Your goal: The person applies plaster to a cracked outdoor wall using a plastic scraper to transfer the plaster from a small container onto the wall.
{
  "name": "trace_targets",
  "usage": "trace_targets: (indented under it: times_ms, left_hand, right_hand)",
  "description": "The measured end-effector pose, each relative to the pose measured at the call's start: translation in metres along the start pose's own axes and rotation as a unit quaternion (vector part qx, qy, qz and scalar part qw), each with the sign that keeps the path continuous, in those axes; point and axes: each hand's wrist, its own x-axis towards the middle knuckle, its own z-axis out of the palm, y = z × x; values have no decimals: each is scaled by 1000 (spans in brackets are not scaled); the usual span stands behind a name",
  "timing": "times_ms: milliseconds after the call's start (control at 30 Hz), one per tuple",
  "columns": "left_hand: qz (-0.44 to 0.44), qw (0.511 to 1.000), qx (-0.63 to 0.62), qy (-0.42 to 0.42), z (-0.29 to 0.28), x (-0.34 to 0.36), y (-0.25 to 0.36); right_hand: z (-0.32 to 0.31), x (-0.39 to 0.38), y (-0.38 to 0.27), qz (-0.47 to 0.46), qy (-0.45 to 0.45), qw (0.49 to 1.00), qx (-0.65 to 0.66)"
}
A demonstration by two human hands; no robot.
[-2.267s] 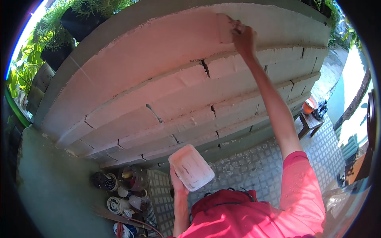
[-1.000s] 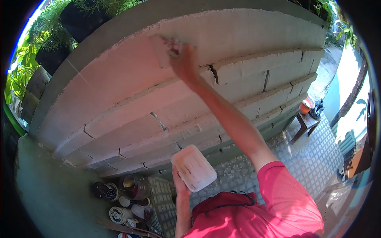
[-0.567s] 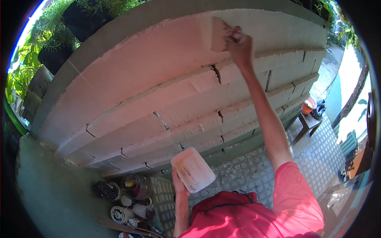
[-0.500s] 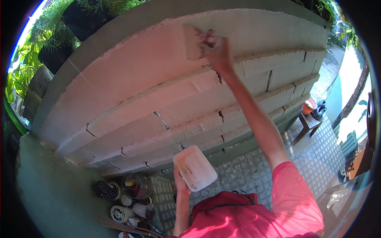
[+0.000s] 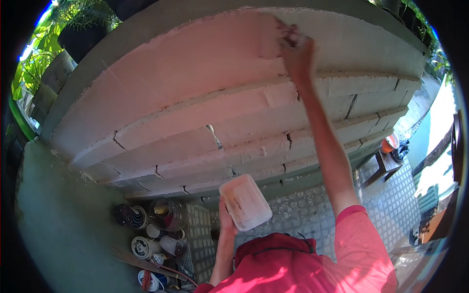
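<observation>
My right hand [image 5: 299, 51] is raised to the upper wall, closed around the handle of a plastering trowel [image 5: 269, 39]. The trowel's flat rectangular blade lies against the smooth pale band of the wall [image 5: 195, 53], left of my fingers; motion blurs it. Lower down, my left hand [image 5: 227, 215] grips the side of a shallow rectangular plastic tub [image 5: 245, 202]. The tub is tilted with its inside in view, and pale paste is smeared over its bottom. Under the smooth band, rows of blocks show ledges and dark open joints.
Several buckets and jars [image 5: 168, 215] crowd the corner at lower left, beside a green side wall [image 5: 68, 215]. A small wooden stool [image 5: 383, 166] carries an orange bucket [image 5: 389, 143] at right. Potted plants [image 5: 80, 39] stand above the wall at upper left. The floor [image 5: 308, 210] is tiled.
My right hand and the trowel have moved rightward along the upper wall band. The view has shifted slightly; my left hand still holds the tub in much the same pose.
</observation>
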Motion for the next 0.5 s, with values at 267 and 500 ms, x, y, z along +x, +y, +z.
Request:
trace_targets:
  times_ms: [267,500]
  left_hand:
    - [24,999,30,10,0,11,28]
    - [55,998,22,20,9,27,36]
  right_hand:
    - [2,-22,-32,39,-53,984,168]
    - [39,-46,-21,66,-92,992,60]
